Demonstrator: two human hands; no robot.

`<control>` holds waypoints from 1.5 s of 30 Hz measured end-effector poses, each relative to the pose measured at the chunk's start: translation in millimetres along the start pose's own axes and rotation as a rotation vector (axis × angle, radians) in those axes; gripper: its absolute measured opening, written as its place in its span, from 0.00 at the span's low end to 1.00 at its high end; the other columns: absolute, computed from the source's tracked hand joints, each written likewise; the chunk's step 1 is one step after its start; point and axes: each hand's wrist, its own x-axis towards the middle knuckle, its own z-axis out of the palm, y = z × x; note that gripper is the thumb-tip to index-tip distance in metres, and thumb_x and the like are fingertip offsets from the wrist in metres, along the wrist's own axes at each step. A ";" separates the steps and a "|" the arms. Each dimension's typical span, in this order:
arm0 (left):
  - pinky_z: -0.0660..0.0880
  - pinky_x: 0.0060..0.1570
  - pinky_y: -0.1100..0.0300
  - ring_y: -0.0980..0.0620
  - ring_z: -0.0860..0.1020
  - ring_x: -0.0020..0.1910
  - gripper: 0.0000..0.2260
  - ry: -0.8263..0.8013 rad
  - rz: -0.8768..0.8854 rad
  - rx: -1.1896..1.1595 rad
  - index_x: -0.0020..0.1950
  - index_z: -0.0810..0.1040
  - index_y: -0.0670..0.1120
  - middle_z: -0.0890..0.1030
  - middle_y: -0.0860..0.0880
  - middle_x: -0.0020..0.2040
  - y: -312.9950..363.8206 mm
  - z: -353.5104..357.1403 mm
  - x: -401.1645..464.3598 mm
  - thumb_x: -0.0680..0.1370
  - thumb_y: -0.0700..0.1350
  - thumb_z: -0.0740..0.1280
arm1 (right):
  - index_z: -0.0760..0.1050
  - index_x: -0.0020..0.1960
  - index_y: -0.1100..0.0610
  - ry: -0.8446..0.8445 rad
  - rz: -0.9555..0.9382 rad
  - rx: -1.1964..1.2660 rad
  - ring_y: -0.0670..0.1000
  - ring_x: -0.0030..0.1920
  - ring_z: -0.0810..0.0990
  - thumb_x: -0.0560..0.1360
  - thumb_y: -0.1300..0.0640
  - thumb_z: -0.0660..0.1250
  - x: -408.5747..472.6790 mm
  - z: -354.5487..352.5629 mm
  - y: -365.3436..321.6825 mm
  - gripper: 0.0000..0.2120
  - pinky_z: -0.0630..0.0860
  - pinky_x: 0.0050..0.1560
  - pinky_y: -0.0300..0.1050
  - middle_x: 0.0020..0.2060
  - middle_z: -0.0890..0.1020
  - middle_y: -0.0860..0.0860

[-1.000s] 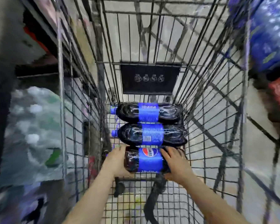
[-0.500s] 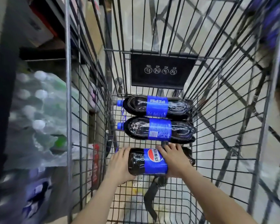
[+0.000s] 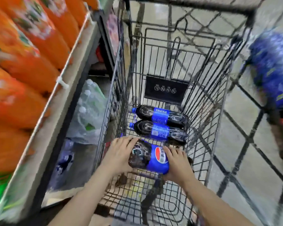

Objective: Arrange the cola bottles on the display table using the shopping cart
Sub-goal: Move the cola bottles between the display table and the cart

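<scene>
So compared with half a second back, the nearest bottle [image 3: 148, 158] is sitting higher in the shopping cart [image 3: 201, 101] and tilting a bit, with its cap end rising, and the camera is swinging up so a shelf of orange bottles [image 3: 28, 51] is now showing on the left.

Head view: both hands are grasping that bottle. The left hand [image 3: 119, 154] is wrapping around the neck end, fingers curling over the top, and the right hand [image 3: 178, 163] is cupping the base end, fingers lying over the blue label. The bottle is lying sideways across the near part of the cart, cap pointing left. Two more cola bottles are lying on the cart floor just beyond it, the middle one [image 3: 159, 132] and the far one [image 3: 159, 115], side by side and touching, caps left too. A black sign [image 3: 166, 89] is hanging on the wire behind them. A wrapped pack of clear bottles [image 3: 90, 110] is sitting under the shelf, and something blue and blurry [image 3: 274, 69] is showing on the right.
</scene>
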 end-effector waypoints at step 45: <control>0.77 0.49 0.54 0.47 0.79 0.54 0.47 0.078 -0.293 0.046 0.69 0.73 0.47 0.79 0.51 0.60 -40.2 -132.0 -627.0 0.55 0.69 0.72 | 0.57 0.74 0.48 -0.010 -0.483 0.009 0.49 0.59 0.71 0.57 0.38 0.73 -331.6 55.1 -438.4 0.51 0.68 0.62 0.46 0.61 0.72 0.46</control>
